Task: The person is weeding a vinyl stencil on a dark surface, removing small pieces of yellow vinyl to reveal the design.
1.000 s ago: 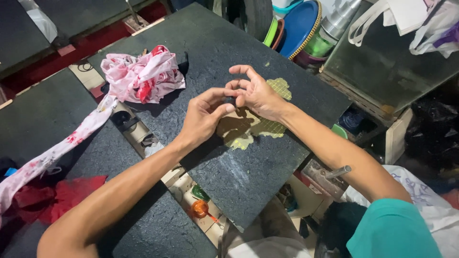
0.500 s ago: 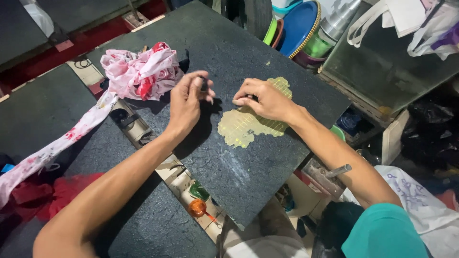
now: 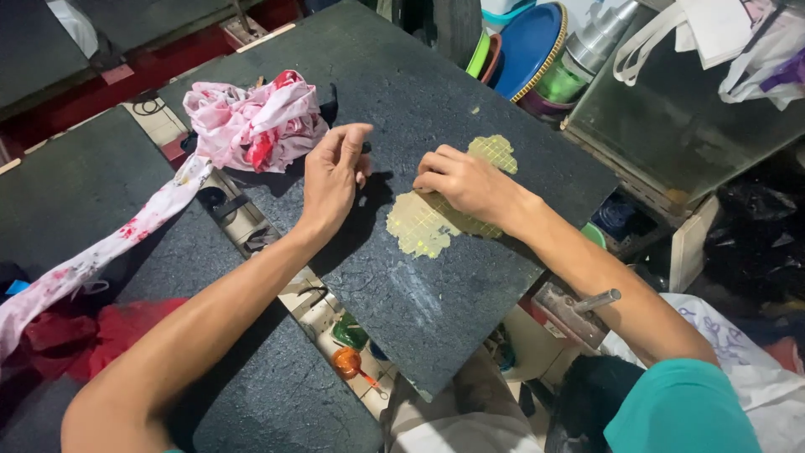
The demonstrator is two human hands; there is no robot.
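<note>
Now right hand (image 3: 465, 180) lies flat, fingers curled, pressing yellow mesh patch (image 3: 428, 226) on dark slab (image 3: 419, 75); left hand (image 3: 331, 172) at 9 o'clock of it, fingertips pinched, contents unclear.

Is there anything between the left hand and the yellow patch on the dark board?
Nothing visible. Only bare dark board lies between the left hand and the yellow patch. The right hand rests on that patch.

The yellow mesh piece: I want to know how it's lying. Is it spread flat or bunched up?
Spread flat. The yellow mesh piece lies level on the dark slab, its grid unwrinkled, under the right hand.
</note>
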